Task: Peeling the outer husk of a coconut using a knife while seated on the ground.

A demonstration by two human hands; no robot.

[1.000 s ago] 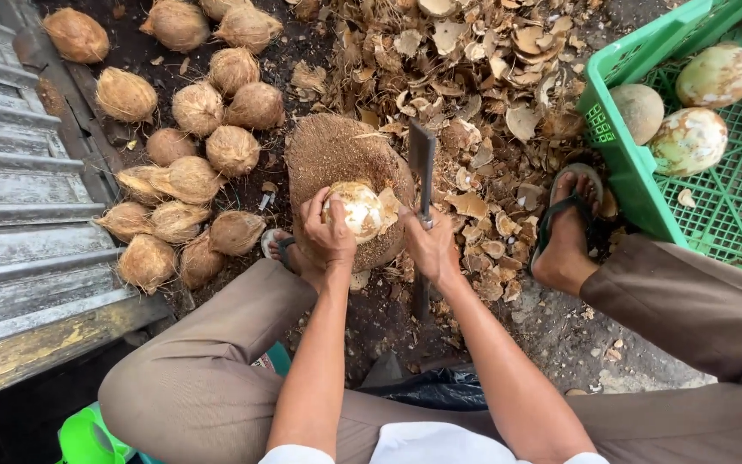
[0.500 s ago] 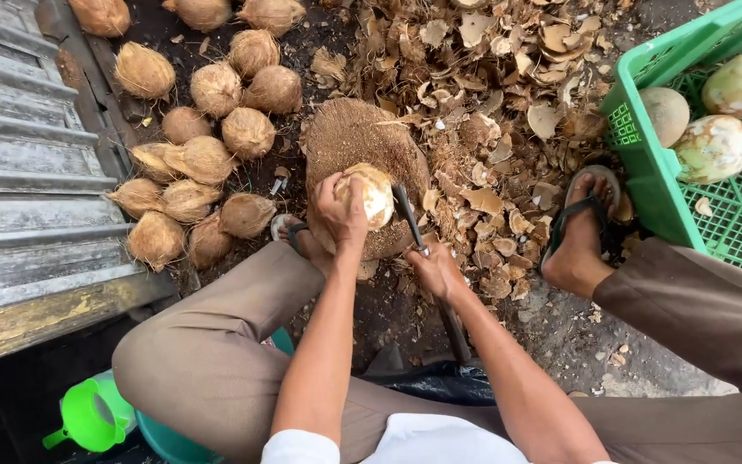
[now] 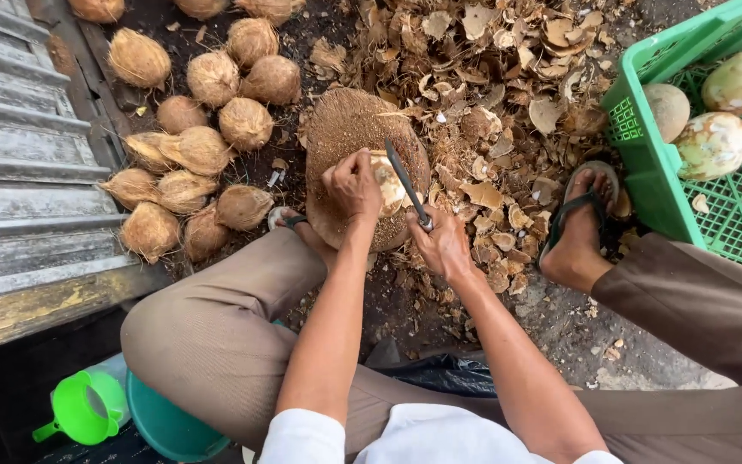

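Observation:
My left hand grips a partly peeled coconut, pale where the shell is off, and holds it down on a round brown chopping block. In my right hand is the handle of a long dark knife, whose blade lies against the right side of that coconut. Both hands sit close together over the block, between my knees.
Several husked brown coconuts lie in a heap to the left, beside a grey corrugated sheet. Broken shell pieces cover the ground behind. A green crate at right holds peeled coconuts. My sandalled foot rests beside it. A green funnel and a teal basin sit at lower left.
The knife swung down from upright beside the block and its blade now rests on the coconut. My left hand turned the coconut slightly on the block.

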